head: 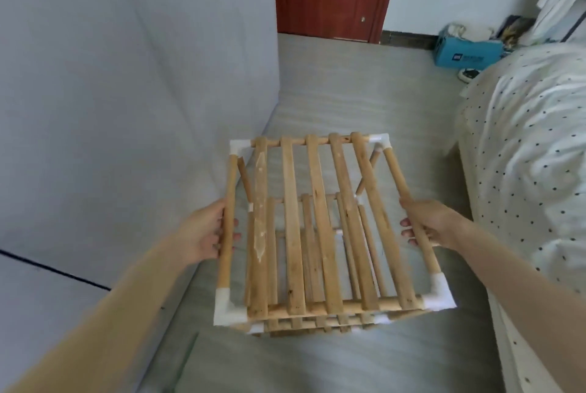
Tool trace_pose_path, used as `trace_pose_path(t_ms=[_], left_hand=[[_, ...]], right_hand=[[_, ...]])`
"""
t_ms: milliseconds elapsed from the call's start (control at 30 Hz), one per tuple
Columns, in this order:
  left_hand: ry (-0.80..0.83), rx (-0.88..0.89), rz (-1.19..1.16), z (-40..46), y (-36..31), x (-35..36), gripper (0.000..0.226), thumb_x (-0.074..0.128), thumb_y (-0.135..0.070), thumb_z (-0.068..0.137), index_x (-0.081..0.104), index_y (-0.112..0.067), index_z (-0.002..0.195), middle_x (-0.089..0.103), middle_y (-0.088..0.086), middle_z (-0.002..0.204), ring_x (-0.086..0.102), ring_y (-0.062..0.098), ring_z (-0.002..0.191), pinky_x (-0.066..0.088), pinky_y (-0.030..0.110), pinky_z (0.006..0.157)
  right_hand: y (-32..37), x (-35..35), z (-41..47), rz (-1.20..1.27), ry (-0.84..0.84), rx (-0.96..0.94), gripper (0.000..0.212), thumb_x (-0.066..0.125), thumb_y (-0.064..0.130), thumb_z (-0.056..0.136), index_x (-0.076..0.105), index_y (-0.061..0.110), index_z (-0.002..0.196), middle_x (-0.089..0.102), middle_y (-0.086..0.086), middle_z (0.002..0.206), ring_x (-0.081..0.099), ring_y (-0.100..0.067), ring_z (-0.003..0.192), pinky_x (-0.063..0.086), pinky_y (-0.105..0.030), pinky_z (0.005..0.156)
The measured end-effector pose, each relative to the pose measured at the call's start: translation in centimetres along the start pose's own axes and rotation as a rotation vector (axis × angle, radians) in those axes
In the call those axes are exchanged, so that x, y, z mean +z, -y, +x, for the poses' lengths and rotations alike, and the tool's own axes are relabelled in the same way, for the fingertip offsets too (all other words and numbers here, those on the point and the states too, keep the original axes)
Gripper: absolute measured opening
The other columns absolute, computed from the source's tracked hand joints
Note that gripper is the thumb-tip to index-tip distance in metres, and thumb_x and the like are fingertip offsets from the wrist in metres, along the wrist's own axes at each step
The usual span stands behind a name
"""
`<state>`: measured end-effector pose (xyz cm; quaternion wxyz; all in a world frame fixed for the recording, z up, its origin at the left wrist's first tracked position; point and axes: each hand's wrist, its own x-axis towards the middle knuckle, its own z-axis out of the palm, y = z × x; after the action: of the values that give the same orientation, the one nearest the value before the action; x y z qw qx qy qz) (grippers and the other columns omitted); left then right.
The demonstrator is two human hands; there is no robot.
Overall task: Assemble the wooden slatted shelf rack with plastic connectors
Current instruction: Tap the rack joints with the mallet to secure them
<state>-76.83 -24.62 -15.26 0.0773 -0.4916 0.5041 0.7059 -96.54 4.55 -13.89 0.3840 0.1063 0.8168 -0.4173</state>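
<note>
I've got the rack (320,227) up off the grey floor (348,85), top tier tilted toward me, a lower slatted tier showing through the slats. White plastic connectors (228,307) cap all four top corners. My left hand (206,234) is curled round the left side rail (230,212), my right hand (428,224) is wrapped on the right side rail (409,202), both gripping mid-length.

Risks as I judge them: all the weight hangs from the top rails, so a push-fit corner could pull out and drop the lower tier. Squeezing the rails inward may pop a joint. Wall (126,75) is near on the left, the dotted bedding (523,155) near on the right; swinging could clip either.
</note>
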Motion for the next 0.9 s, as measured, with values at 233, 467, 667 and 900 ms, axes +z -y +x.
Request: trace_pose_path(t_ms=[233, 467, 667, 900], left_hand=[[-0.039, -0.182, -0.099, -2.3, -3.4, 0.4, 0.042, 0.033, -0.046, 0.098, 0.057, -0.011, 0.105, 0.054, 0.011, 0.114, 0.054, 0.027, 0.089, 0.037, 0.043, 0.089], [-0.042, -0.24, -0.101, -7.1, -9.5, 2.7, 0.048, 0.028, -0.045, 0.099, 0.052, -0.009, 0.118, 0.054, 0.011, 0.112, 0.053, 0.027, 0.089, 0.036, 0.044, 0.093], [-0.05, -0.202, -0.074, -10.7, -18.0, 5.4, 0.049, 0.03, -0.045, 0.1, 0.051, -0.005, 0.118, 0.057, 0.013, 0.1, 0.055, 0.03, 0.085, 0.044, 0.044, 0.081], [0.043, -0.186, -0.114, -10.4, -28.9, 7.9, 0.055, 0.032, -0.049, 0.098, 0.054, -0.001, 0.115, 0.058, 0.017, 0.103, 0.058, 0.033, 0.086, 0.048, 0.044, 0.077]], right_hand=[[2.3, -2.6, -0.4, 0.23, 0.178, 0.219, 0.038, 0.045, 0.043, 0.096, 0.051, 0.007, 0.107, 0.052, -0.014, 0.09, 0.051, -0.024, 0.073, 0.043, -0.037, 0.077], [6.5, -7.8, -3.6, 0.295, 0.234, 0.329, 0.04, 0.039, 0.044, 0.098, 0.052, 0.007, 0.106, 0.053, -0.013, 0.091, 0.052, -0.024, 0.079, 0.044, -0.039, 0.081], [13.0, -14.1, -6.8, 0.284, 0.273, 0.319, 0.046, 0.041, 0.045, 0.097, 0.054, 0.003, 0.111, 0.054, -0.015, 0.096, 0.055, -0.027, 0.085, 0.048, -0.041, 0.083], [23.9, -19.8, -6.9, 0.271, 0.222, 0.296, 0.05, 0.047, 0.046, 0.094, 0.057, -0.001, 0.108, 0.056, -0.017, 0.094, 0.055, -0.028, 0.083, 0.048, -0.041, 0.081]])
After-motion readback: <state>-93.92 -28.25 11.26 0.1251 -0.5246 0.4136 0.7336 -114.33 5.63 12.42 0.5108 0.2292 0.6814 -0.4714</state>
